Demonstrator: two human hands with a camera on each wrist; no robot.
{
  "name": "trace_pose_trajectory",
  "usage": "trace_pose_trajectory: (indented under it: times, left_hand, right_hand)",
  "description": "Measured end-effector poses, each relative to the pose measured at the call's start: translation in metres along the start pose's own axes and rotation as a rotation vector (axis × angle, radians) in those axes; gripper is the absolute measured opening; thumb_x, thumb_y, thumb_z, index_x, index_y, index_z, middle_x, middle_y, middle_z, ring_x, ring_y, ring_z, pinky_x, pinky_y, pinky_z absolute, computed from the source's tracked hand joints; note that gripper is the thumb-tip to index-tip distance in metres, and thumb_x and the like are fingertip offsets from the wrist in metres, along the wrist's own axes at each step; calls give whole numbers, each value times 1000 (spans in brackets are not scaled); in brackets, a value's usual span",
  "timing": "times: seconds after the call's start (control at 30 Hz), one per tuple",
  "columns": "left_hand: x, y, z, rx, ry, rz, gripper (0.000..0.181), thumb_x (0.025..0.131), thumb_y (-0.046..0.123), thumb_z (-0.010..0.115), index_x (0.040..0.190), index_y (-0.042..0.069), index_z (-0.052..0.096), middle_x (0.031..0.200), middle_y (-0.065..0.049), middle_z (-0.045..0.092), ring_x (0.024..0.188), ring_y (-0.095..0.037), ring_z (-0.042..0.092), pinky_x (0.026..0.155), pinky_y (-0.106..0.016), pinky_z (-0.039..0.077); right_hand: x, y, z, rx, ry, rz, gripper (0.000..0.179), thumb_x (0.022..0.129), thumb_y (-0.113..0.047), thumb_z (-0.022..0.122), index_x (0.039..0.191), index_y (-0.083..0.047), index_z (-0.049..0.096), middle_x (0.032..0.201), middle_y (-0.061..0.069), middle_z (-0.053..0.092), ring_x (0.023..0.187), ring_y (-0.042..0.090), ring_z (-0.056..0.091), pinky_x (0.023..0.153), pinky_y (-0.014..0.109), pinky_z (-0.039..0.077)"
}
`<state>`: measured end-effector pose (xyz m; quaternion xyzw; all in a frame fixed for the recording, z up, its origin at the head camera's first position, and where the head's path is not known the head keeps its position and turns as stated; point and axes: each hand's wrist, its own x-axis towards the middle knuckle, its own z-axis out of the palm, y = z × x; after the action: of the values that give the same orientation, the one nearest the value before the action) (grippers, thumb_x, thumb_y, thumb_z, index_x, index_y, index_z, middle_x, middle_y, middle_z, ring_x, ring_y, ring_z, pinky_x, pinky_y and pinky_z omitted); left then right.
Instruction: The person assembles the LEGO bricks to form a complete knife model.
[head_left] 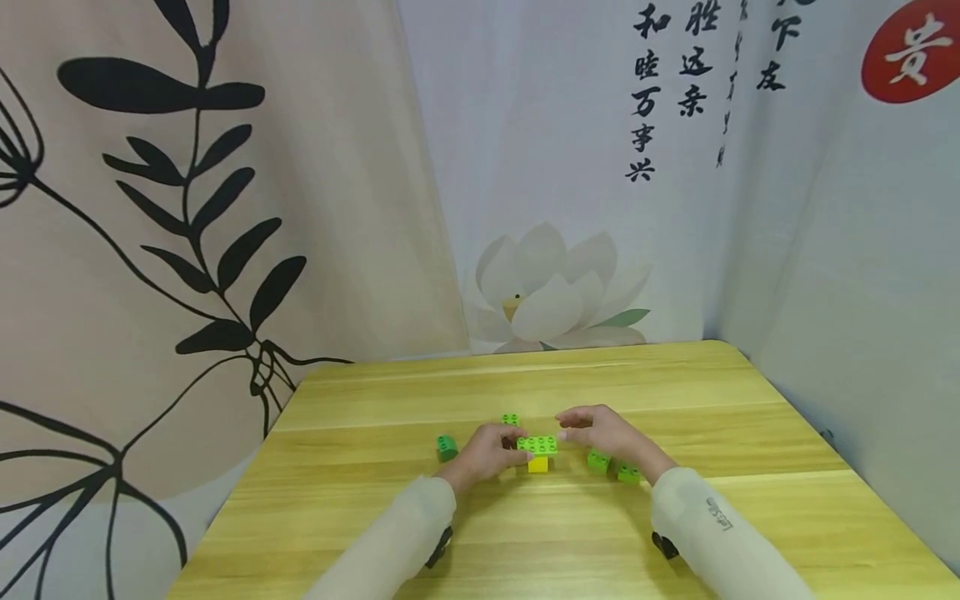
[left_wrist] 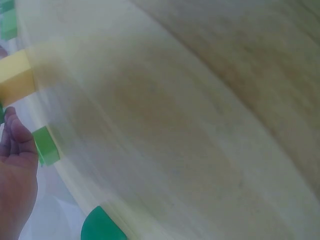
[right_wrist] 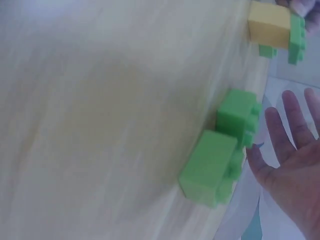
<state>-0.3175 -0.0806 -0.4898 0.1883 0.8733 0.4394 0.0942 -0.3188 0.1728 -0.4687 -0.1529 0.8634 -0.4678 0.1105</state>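
Note:
A flat light-green toy brick (head_left: 538, 445) with studs on top sits across a yellow brick (head_left: 537, 465) near the middle of the table. My left hand (head_left: 482, 455) pinches the light-green brick at its left end, thumb in front and fingers behind. My right hand (head_left: 609, 435) hovers just to the right of these bricks, holding nothing. In the right wrist view its fingers are spread and apart from the bricks. The yellow brick (right_wrist: 270, 24) shows there with the green one attached to its studded side.
Two green bricks, one (head_left: 598, 461) beside another (head_left: 628, 474), lie under my right hand and wrist. Behind the stack stands a small green brick (head_left: 510, 419). A dark-green rounded brick (head_left: 447, 448) sits left of my left hand. Curtains hang behind the wooden table (head_left: 525, 533).

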Motion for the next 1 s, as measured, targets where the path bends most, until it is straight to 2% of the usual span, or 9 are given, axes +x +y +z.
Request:
trace_pose_trajectory:
  times: [0.2, 0.47, 1.0]
  left_hand:
    - [1, -2, 0, -10, 0, -8, 33, 89, 26, 76, 118, 11, 71, 91, 2, 61, 81, -15, 53, 67, -28, 47]
    - [-1, 0, 0, -26, -1, -20, 32, 89, 25, 77, 118, 12, 71, 91, 1, 61, 82, -16, 53, 67, -28, 47]
    - [-3, 0, 1, -24, -6, -7, 33, 90, 25, 76, 119, 11, 70, 91, 2, 61, 81, -15, 52, 67, -28, 46]
  right_hand:
    - [-4, 4, -15, -8, 44, -39, 43, 100, -28, 62, 136, -5, 59, 133, 14, 60, 121, 33, 57, 96, 47, 48]
    - [-11, 14, -28, -6, 112, -34, 45, 99, -27, 64, 136, -2, 58, 132, 16, 61, 122, 35, 55, 98, 47, 47]
    - [-31, 27, -32, 116, 168, -13, 56, 95, -36, 67, 139, -3, 55, 139, 18, 56, 123, 33, 55, 98, 43, 48]
